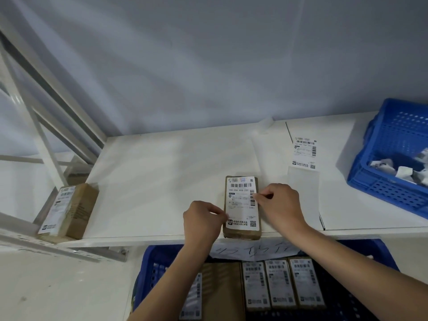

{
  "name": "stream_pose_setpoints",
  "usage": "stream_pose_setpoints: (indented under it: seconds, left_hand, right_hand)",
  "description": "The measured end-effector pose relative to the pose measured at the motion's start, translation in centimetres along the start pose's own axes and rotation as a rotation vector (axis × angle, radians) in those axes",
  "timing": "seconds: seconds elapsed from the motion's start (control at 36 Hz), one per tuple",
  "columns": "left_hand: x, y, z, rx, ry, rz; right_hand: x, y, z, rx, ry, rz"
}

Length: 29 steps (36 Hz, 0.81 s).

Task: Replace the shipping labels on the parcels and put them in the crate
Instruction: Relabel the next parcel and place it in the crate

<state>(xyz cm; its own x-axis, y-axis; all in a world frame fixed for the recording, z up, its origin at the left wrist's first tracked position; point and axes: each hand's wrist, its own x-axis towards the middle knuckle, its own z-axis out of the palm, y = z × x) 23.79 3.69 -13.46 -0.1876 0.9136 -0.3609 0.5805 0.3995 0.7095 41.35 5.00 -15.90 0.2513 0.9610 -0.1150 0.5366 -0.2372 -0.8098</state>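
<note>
Parcel [242,232] of brown card, flat and lengthwise at the front edge of the counter [162,170], label [242,200] uppermost and covering nearly the whole top face. Sat just above the blue crate [148,262] under that edge, not yet in it.

Likely trouble, as a judgement: could tear if pulled from one side only, leaving paper stuck to the card. Could wrinkle or bond askew if pressed down before being squared to the parcel's edges. Could not tell whether being lifted or smoothed down. Overhung nothing, yet lay so close to the front edge that a sideways tug might slide it off into the crate among the labelled parcels [280,281] there.

Left grip [201,221] clamped thumb against fingers on the label's lower left edge, back of the hand up. Right grip [281,205] pinched on the label's right edge about halfway along, knuckles raised, wrist over the counter's front edge. Reached in with both forearms from below, crossing over the crate.

Farther out: loose printed label [304,152] toward the back right of the counter, with a blank backing strip [303,188] just in front of it. Second blue crate [393,140] at the right end, holding crumpled paper scraps. Another labelled parcel [76,212] at the front left corner, well apart.
</note>
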Motion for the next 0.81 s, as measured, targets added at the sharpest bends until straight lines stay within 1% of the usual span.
stream_pose_setpoints:
  seconds: [0.36,0.81]
  left_hand:
    - [0.17,-0.16,0.32,0.021,0.020,-0.007]
    - [0.03,0.29,0.42,0.121,0.016,0.015]
  right_hand:
    - [-0.18,-0.31,0.10,-0.029,-0.004,-0.007]
    - [-0.33,-0.48,0.13,-0.038,-0.005,-0.014]
